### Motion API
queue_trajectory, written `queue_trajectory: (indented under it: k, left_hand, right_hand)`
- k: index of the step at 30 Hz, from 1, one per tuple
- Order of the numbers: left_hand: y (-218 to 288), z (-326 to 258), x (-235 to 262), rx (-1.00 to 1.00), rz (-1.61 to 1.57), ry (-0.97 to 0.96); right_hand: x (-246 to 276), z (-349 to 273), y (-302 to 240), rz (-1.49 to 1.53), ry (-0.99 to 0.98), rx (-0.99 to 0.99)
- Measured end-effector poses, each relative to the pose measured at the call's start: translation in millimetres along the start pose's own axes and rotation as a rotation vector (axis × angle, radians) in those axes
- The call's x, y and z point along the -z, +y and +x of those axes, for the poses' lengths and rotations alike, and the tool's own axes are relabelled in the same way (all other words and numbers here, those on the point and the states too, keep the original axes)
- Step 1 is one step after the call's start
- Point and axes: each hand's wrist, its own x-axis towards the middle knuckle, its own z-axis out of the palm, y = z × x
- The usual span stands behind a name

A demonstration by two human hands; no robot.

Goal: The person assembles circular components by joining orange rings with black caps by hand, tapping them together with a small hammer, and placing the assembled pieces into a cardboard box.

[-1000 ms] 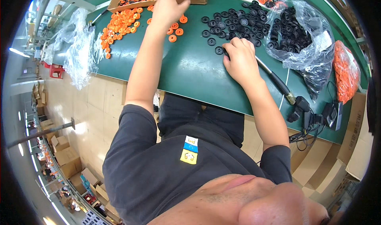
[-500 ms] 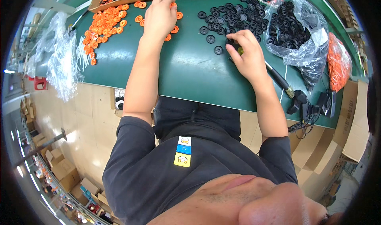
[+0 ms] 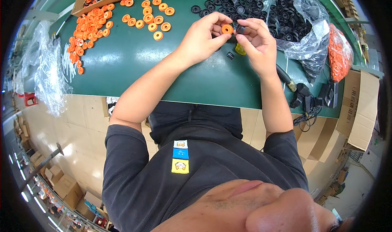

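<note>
An orange disc point(image 3: 227, 29) is pinched by the left hand point(image 3: 203, 39); right of it, a black part point(image 3: 240, 29) is pinched by the right hand point(image 3: 261, 46).

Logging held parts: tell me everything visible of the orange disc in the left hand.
The orange disc is small, round and looks like glossy plastic, with a ring-like face around a small round centre; whether that is a through-hole can't be told. The left hand pinches it between thumb and fingers over the green tabletop, face toward the camera. It sits just left of the black part in the right hand; contact is unclear. Its far side is hidden.
</note>
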Motion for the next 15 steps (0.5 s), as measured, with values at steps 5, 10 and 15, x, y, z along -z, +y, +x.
queue_trajectory:
  k: [5,10,15]
  left_hand:
    - [3,4,6,0.058,-0.105,-0.057]
    - [6,0,5,0.059,-0.210,-0.088]
    - [10,0,5,0.086,-0.247,-0.103]
  right_hand:
    - [-1,-2,-1,0.081,0.080,-0.043]
    - [0,-2,-3,-0.033,0.073,0.029]
    - [-3,1,-10,-0.314,0.101,0.118]
